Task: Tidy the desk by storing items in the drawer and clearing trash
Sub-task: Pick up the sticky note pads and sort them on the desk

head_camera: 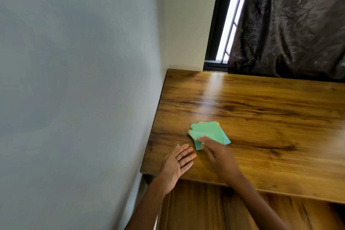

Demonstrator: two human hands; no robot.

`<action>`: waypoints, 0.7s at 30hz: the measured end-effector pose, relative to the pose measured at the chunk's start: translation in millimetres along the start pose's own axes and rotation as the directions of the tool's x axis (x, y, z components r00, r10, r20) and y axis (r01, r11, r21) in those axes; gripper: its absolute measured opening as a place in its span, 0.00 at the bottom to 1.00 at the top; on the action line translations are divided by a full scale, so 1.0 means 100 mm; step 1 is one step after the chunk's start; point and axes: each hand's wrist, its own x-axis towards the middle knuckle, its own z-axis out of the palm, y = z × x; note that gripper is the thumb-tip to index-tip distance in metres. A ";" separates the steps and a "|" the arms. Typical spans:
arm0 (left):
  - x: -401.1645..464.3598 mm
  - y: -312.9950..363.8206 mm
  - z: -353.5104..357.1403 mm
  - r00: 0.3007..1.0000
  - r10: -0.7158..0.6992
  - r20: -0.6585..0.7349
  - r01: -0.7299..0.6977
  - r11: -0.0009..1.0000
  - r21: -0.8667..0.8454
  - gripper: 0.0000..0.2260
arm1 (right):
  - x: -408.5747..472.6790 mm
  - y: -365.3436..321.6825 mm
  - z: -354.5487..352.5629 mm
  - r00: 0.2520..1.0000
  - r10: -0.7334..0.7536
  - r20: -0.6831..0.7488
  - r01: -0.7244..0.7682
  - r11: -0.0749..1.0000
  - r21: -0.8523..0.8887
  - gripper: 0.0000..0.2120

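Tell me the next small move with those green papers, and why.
Probably close the right hand on the paper stack and lift it. Its fingertips already rest on the stack's near edge, the sheets lie loosely fanned on the desk, and the left hand waits open beside it.

A desk (261, 117) stands in a corner, with a wall (74, 80) on its left side. Behind the desk are a window (226, 24) and, to the right of it, a curtain (289, 24) that hangs down to the desk's back edge. A pile of papers (209, 132) lies on the desk, near its left front corner. The right hand (217, 157) touches the front of the pile. The left hand (176, 164) is just left of it, apart from the papers, over the desk's front edge.
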 end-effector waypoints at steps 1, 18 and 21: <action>-0.01 0.00 -0.02 1.000 -0.011 0.010 0.011 1.000 -0.014 0.19 | -0.08 -0.07 0.10 0.996 -0.083 0.018 0.083 0.996 -0.024 0.15; -0.02 -0.03 -0.09 0.993 -0.057 -0.101 0.041 0.988 -0.148 0.16 | 0.27 0.30 0.24 0.975 0.195 0.105 -0.162 0.951 -0.264 0.30; -0.03 -0.03 -0.07 0.992 -0.067 -0.111 0.049 0.986 -0.159 0.16 | 0.29 0.34 0.25 0.976 0.185 0.117 -0.144 0.946 -0.289 0.30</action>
